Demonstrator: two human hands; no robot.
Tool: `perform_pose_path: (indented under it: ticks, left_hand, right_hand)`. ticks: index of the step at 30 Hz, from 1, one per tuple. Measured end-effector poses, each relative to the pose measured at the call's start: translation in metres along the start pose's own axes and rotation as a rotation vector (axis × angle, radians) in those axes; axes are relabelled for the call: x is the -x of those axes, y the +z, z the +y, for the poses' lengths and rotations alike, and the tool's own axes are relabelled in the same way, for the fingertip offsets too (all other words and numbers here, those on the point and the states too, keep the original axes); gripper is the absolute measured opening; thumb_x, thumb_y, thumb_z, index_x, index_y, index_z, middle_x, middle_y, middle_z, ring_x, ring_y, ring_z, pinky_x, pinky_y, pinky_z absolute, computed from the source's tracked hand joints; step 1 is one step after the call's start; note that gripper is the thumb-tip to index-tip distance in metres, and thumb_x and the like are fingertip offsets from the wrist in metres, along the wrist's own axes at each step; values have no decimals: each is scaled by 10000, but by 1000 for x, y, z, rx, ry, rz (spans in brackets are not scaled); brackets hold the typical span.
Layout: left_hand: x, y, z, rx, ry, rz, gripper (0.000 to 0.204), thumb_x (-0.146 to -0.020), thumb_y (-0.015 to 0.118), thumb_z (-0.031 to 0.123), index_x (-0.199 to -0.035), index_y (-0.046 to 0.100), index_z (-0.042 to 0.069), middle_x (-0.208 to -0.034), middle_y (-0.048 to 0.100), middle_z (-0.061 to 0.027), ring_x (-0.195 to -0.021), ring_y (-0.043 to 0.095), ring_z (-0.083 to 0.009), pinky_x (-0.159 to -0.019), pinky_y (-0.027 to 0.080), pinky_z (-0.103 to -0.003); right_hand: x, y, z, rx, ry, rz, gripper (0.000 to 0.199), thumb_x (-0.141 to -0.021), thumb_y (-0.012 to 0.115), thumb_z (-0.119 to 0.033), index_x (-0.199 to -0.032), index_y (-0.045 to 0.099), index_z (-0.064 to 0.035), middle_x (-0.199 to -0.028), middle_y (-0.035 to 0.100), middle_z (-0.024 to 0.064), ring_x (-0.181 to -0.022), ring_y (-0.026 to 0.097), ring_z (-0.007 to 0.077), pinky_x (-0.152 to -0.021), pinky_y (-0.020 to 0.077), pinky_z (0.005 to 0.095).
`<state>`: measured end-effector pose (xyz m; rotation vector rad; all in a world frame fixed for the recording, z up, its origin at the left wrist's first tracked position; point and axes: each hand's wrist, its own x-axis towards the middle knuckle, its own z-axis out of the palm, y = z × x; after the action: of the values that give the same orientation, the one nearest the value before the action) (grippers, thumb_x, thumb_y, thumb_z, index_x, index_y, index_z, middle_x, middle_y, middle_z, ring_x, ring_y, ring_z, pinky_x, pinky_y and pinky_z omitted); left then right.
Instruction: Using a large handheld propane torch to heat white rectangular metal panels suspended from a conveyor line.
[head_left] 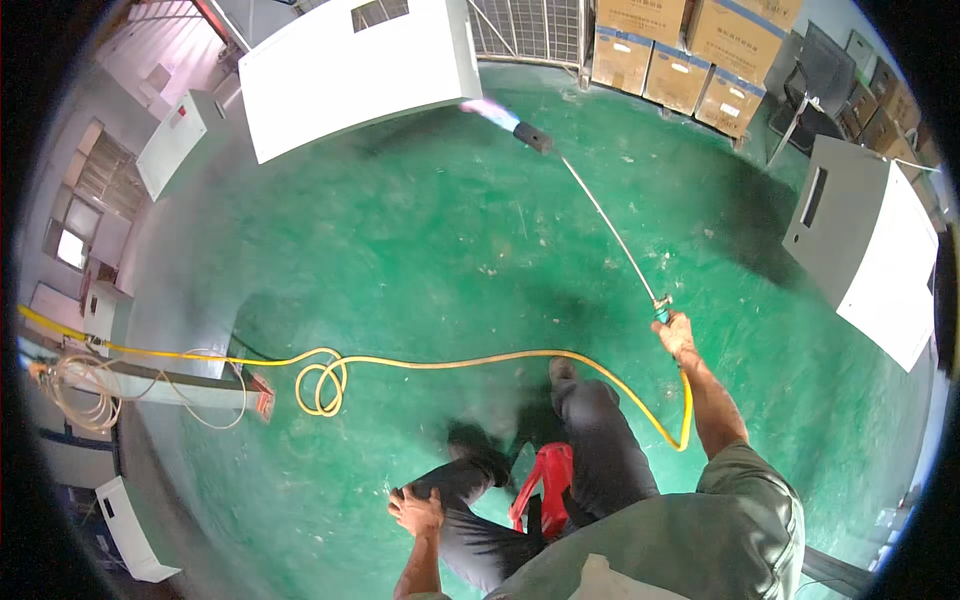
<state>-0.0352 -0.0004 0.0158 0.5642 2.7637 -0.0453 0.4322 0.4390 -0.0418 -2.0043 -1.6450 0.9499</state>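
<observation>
My right hand point(676, 335) is closed round the handle of a long gas torch point(612, 228) with a thin metal tube and a dark cylindrical burner head point(533, 137). A blue-violet flame point(492, 112) shoots from the burner toward the lower corner of a large white panel point(360, 85) at the far left. From the torch handle a yellow hose point(460, 362) hangs down, then runs left across the green floor with a loop in it. My left hand point(416, 510) rests on my left knee, fingers apart, holding nothing.
I sit over a red stool point(553, 485). A grey-and-white metal housing point(845, 235) stands at the right, near a black chair point(810, 90). Cardboard boxes point(676, 77) are stacked at the back. Coiled pale tubing point(90, 395) and a metal beam point(170, 385) lie at the left.
</observation>
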Motion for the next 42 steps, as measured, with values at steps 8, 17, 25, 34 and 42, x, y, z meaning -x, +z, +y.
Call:
perform_pose_path:
  ticks: [8, 17, 25, 34, 42]
  left_hand:
    - [8, -13, 3, -18, -32, -43, 619, -782, 766, 435, -1315, 608, 163, -1425, 420, -133, -1299, 418, -405, -1019, 452, -572]
    - [15, -15, -3, -81, -62, -45, 561, -805, 717, 441, -1281, 620, 161, -1426, 422, -125, -1298, 429, -394, -993, 478, -533]
    - [13, -14, -6, -104, -43, -43, 581, -824, 732, 470, -1303, 605, 167, -1422, 425, -119, -1300, 430, -386, -973, 490, -520]
    - [17, -12, -13, -75, -61, -36, 598, -828, 734, 491, -1327, 594, 194, -1432, 399, -93, -1307, 422, -360, -983, 490, -506]
    - [17, -8, -20, -20, -50, -30, 622, -814, 737, 495, -1340, 589, 198, -1430, 401, -90, -1288, 429, -361, -999, 484, -517]
  right_hand:
    - [76, 20, -47, -175, 92, -137, 196, -832, 716, -194, -840, 626, -20, -586, 588, 65, -441, 546, 169, -411, 443, 353]
    - [131, 20, -108, -251, 54, -289, 238, -843, 736, -214, -901, 616, -17, -598, 576, 54, -460, 542, 157, -418, 435, 350]
    - [182, 7, -125, -214, -46, -332, 346, -852, 768, -323, -843, 567, -42, -605, 556, 39, -478, 515, 144, -468, 420, 335]
    - [272, -58, -106, -194, -100, -352, 370, -861, 785, -338, -942, 605, -25, -623, 585, 27, -523, 550, 117, -492, 418, 306]
    - [281, -116, -58, -210, -179, -74, 368, -854, 804, -296, -1021, 636, -16, -641, 560, -1, -540, 534, 97, -500, 435, 297]
